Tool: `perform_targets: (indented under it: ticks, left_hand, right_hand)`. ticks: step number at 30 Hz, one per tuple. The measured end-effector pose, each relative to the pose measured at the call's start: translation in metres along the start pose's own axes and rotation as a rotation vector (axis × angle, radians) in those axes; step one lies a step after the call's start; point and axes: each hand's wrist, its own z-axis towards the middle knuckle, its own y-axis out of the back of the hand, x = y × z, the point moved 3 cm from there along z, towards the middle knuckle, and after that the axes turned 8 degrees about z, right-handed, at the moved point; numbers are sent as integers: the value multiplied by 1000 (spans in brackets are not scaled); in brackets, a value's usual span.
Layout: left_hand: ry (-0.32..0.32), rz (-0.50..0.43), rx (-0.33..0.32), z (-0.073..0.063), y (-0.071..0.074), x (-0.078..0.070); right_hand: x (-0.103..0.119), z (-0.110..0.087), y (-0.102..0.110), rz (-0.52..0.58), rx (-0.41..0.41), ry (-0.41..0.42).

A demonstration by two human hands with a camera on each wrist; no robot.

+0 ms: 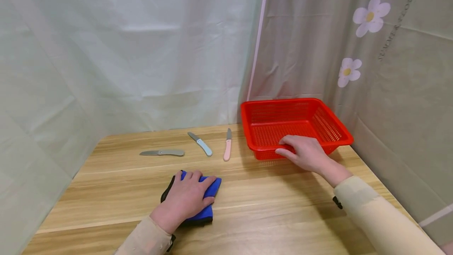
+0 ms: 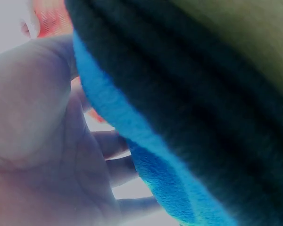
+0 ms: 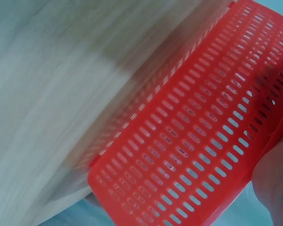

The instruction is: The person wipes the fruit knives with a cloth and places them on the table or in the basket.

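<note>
My left hand (image 1: 187,199) grips a folded blue cloth (image 1: 201,212) with black edging at the front middle of the table. In the left wrist view, the cloth (image 2: 167,181) lies against the fingers (image 2: 118,146), while its dark edge fills much of the picture. Over at the right, my right hand (image 1: 306,153) holds the near rim of a red plastic basket (image 1: 263,153), its thumb low on the outer side. The basket's slotted side (image 3: 179,127) shows large in the right wrist view, with only part of the hand (image 3: 276,181) visible there.
Toward the back lie three small knives: one grey-handled (image 1: 171,152), one light blue (image 1: 204,147) and one pink (image 1: 227,150). The wooden table (image 1: 255,211) runs back to a pale curtain (image 1: 148,58). Another curtain with flowers (image 1: 369,17) hangs at the right.
</note>
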Motion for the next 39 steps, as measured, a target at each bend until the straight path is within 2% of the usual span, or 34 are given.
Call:
perform_targets:
  ticks: [6, 16, 22, 31, 39]
  left_hand:
    - [-8, -12, 3, 0, -2, 1]
    - [-47, 0, -80, 2, -6, 1]
    - [-46, -2, -102, 4, -6, 3]
    - [-64, -1, -243, 5, 1, 8]
    - [-21, -71, -251, 3, 20, 15]
  right_hand:
    - [-5, 1, 1, -5, 8, 18]
    - [-4, 3, 3, -2, 15, 19]
    - [-1, 5, 2, 1, 6, 8]
    - [5, 5, -2, 3, 1, -11]
    - [5, 0, -3, 17, 3, -42]
